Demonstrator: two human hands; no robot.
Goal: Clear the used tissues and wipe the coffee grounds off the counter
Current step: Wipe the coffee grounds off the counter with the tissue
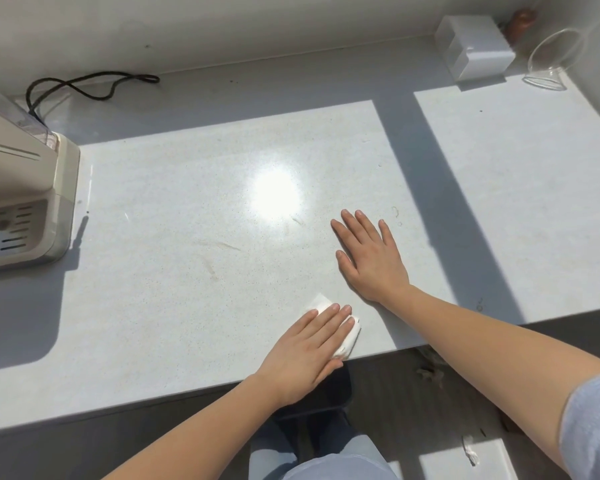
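Tissue pressed under my left hand at the desk's 6 o'clock edge.
That hand lies flat, fingers straight; my right hand rests released, palm down, toward 1 o'clock.

The pale grey speckled counter lies open across its broad middle, back wall to front edge. On the left a beige plastic coffee machine blocks the way, with a looped black cord lying along the wall behind it. In the far right corner stand a white plastic box and a clear glass tipped on its side — close together, perhaps touching. Near the front edge the left hand and right hand lie flat — a passable gap between them
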